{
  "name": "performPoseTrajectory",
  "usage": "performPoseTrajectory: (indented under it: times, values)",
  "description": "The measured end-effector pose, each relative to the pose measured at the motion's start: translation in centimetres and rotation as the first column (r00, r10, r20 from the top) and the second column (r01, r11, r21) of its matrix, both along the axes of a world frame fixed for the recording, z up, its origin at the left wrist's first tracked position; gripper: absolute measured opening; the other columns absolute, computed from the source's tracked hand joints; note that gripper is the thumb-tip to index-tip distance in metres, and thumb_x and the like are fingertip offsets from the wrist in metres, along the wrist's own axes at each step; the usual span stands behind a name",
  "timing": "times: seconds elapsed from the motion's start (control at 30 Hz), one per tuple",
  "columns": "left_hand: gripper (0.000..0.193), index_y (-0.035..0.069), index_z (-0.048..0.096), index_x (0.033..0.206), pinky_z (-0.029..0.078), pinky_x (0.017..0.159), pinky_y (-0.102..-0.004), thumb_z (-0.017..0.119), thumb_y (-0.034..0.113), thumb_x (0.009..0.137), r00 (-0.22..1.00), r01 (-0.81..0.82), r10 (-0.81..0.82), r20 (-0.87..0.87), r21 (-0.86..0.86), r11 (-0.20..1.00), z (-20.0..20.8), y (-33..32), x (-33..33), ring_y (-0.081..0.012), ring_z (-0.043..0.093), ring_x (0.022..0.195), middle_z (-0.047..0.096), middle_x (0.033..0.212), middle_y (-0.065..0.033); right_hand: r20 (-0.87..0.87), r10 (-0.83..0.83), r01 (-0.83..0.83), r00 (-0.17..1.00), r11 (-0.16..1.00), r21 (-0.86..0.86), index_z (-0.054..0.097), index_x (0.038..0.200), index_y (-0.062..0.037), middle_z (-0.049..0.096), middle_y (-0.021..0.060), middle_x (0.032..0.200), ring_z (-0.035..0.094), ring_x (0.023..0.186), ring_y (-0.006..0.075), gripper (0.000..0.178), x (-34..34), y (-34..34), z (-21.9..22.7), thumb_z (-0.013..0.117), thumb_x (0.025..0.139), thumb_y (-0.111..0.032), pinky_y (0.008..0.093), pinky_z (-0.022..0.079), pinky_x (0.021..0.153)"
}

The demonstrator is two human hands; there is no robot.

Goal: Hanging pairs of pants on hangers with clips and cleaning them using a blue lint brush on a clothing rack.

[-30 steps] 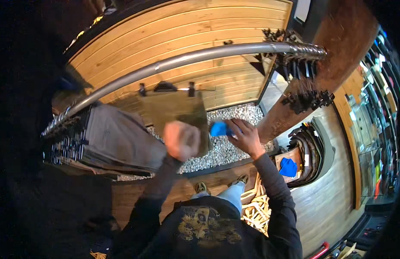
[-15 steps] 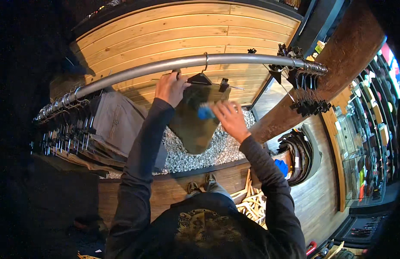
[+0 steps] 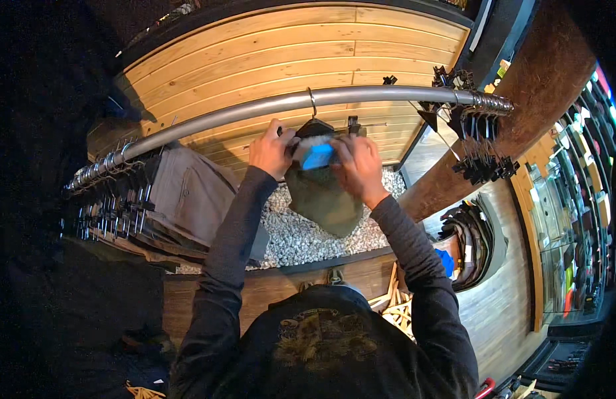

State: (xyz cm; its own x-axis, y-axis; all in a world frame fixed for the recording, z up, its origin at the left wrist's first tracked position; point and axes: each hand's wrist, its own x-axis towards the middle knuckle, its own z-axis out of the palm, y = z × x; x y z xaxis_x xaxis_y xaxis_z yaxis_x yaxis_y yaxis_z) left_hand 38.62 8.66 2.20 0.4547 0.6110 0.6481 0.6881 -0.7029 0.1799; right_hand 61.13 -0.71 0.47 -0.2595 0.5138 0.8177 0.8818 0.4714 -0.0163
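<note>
On the metal rail a black clip hanger (image 3: 314, 126) hangs by its hook, with an olive garment (image 3: 324, 199) below it that looks like trousers. My left hand (image 3: 271, 151) is closed at the hanger's left end, by its clip. At the garment's top right edge, below the right clip (image 3: 353, 124), my right hand (image 3: 362, 169) has its fingers bent in against the cloth, partly blurred. Between both hands a bright blue, tag-like piece (image 3: 317, 156) lies at the garment's top, with a blurred greyish strip above it. The fingertips of both hands are partly hidden.
The rail (image 3: 255, 110) curves across, with grey-brown trousers (image 3: 192, 186) at left and bare clip hangers (image 3: 484, 139) at right. Behind are a wooden panel (image 3: 288, 53) and a brown post (image 3: 514, 93). White gravel (image 3: 301, 246) and wooden hangers (image 3: 398, 309) lie below.
My right hand has come up to the garment's top edge. The blue piece has moved up between my hands. The garment's lower end has swung to the right.
</note>
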Motion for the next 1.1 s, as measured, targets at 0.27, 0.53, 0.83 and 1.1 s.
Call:
performPoseTrajectory:
  times: [0.27, 0.53, 0.83, 1.1]
  values:
    - [0.009, 0.01, 0.07, 0.092, 0.049, 0.06, -0.0466, 0.069, 0.017, 0.086, 0.998, -0.048, 0.047, 0.045, 0.031, 0.998, 0.2, -1.2, 0.7, -0.037, 0.064, 0.073, 0.058, 0.097, -0.0098, 0.369, 0.075, -0.012, 0.926, 0.985, -0.17, 0.061, 0.129, -0.0085, 0.062, 0.0094, 0.125, 0.057, 0.118, 0.0274, 0.051, 0.6, -1.5, -9.7, 0.063, 0.078, -0.016, 0.0523, 0.039, 0.102]
    - [0.006, 0.012, 0.072, 0.089, 0.049, 0.056, -0.0465, 0.071, 0.018, 0.086, 0.991, -0.118, 0.115, 0.064, 0.055, 0.991, 0.6, -2.4, 0.3, -0.0358, 0.064, 0.07, 0.059, 0.095, -0.0089, 0.38, 0.071, 0.0, 0.922, 0.983, -0.184, 0.051, 0.141, -0.0132, 0.056, 0.0101, 0.13, 0.052, 0.12, 0.0298, 0.052, 3.5, 0.3, -14.0, 0.055, 0.09, -0.017, 0.0586, 0.038, 0.1]
    - [0.006, 0.011, 0.071, 0.089, 0.049, 0.061, -0.0454, 0.071, 0.015, 0.084, 0.98, -0.197, 0.197, -0.02, -0.035, 0.98, 2.2, -3.1, 0.1, -0.0359, 0.064, 0.073, 0.059, 0.093, -0.0093, -0.084, -0.228, 0.236, 0.97, 0.967, 0.1, 0.055, 0.135, -0.0126, 0.061, 0.0078, 0.132, 0.057, 0.122, 0.0298, 0.051, 6.6, 2.5, -9.3, 0.067, 0.086, -0.018, 0.057, 0.035, 0.093]
    - [0.009, 0.01, 0.071, 0.091, 0.049, 0.06, -0.0454, 0.073, 0.015, 0.083, 0.985, -0.171, 0.171, -0.004, -0.012, 0.985, 1.9, -2.8, 0.7, -0.0359, 0.064, 0.073, 0.057, 0.093, -0.0091, 0.301, 0.173, -0.178, 0.938, 0.984, -0.012, 0.057, 0.124, -0.0098, 0.064, 0.0146, 0.121, 0.062, 0.111, 0.0309, 0.043, 5.1, 1.4, -10.4, 0.07, 0.083, -0.013, 0.0562, 0.036, 0.103]
